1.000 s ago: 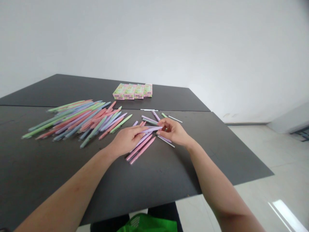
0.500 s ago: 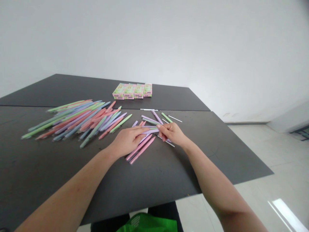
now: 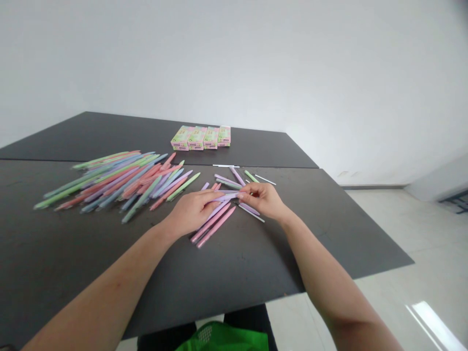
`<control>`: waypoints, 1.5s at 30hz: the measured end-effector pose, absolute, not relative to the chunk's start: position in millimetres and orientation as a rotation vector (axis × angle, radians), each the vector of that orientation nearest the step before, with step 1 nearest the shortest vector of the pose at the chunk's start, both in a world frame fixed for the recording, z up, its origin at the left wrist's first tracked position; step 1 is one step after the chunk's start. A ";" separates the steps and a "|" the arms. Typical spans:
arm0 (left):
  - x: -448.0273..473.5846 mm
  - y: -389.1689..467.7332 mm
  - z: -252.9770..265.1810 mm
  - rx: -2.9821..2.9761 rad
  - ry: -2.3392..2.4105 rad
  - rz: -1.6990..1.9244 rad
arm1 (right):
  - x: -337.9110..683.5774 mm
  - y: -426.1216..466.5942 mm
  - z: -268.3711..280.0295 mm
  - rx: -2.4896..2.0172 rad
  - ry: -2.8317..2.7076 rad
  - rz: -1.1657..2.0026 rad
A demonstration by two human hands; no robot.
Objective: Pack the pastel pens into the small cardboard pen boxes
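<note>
At ctr, L hand (image 3: 193,210) & R hand (image 3: 265,199) pinch lilac pen (image 3: 227,197); pen pile (image 3: 120,183) 9 o'clk, boxes (image 3: 196,138) 11.

My left grip (image 3: 193,210) and right grip (image 3: 267,200) are bare. Bottom centre of frame: I wear a bright green garment (image 3: 234,339) with pale dotted patch (image 3: 206,334), plus dark legwear (image 3: 252,316).

Both arms are bare and enter from below, converging ahead of the body. The left forearm (image 3: 124,273) slants inward; the left hand (image 3: 192,209) is back uppermost, fingers extended, thumb opposed. The right forearm (image 3: 325,273) slants leftward; the right hand (image 3: 266,200) has bent fingers, thumb and fingertips pinched. Hands near, apart.
</note>
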State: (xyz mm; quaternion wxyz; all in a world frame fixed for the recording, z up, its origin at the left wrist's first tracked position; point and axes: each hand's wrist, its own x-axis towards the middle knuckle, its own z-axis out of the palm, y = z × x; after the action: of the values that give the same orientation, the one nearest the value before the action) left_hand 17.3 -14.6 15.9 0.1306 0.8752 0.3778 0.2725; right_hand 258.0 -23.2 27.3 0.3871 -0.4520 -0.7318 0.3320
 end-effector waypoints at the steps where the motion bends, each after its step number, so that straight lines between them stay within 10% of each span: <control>1: 17.3 -14.5 14.7 2.545 1.087 0.806 | 257.1 -23.6 27.6 -1.157 -1.878 0.875; 45: -10.1 19.2 -4.9 2.277 1.713 0.683 | 266.2 2.9 7.0 -1.416 -1.221 1.083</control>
State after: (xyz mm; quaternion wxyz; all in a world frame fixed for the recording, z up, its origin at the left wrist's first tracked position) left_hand -10.1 19.2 -4.9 0.1056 0.7729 0.5813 0.2317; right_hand 266.2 2.9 7.0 0.4709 -0.5780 -0.4986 0.4422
